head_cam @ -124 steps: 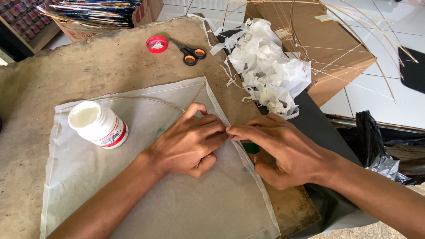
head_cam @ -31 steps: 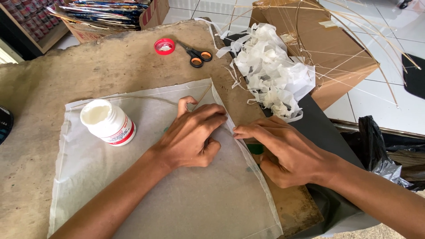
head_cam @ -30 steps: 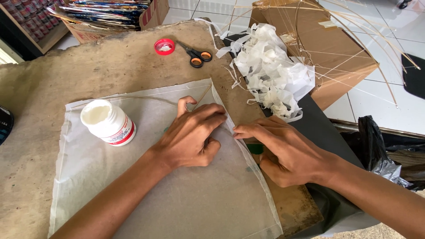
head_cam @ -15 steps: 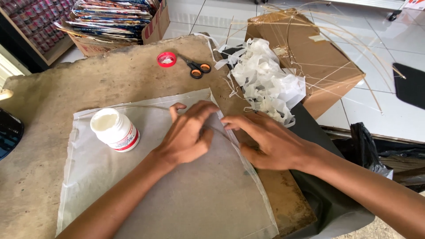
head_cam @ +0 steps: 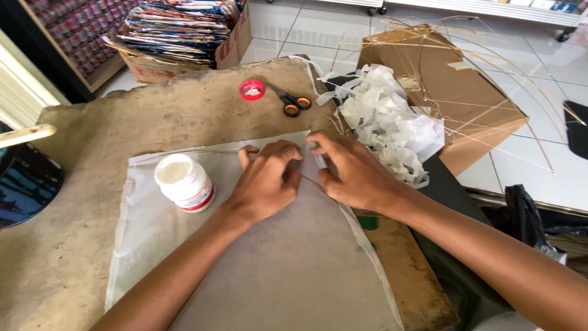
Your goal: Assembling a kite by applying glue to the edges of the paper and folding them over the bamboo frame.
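While both hands press at the far right corner of the sheet, the bench reads so from left to right:

Dark round object [head_cam: 24,184]: at the left edge, partly cut off, with a pale stick across its top.
Worktable [head_cam: 73,245]: rough, brown, worn at its edges.
Translucent paper sheet [head_cam: 288,276]: flat on the worktable, a thin curved stick running along its right edge.
Glue pot [head_cam: 184,182]: white, lid off, red band low on its side, standing upright on the sheet near its far left corner.
Red lid [head_cam: 252,90]: lying on the table beyond the sheet, just beside the scissors.
Left hand [head_cam: 266,182]: palm down on the sheet, fingers curled and held together, tips near the far edge.
Scissors [head_cam: 293,102]: orange handles, lying closed.
Right hand [head_cam: 352,173]: just beside the left hand, fingers bent, thumb and forefinger pinching the sheet's folded edge.
Crumpled white paper scraps [head_cam: 386,125]: heaped beyond the right hand.
Cardboard box [head_cam: 447,92]: farther right, thin sticks strewn over it.
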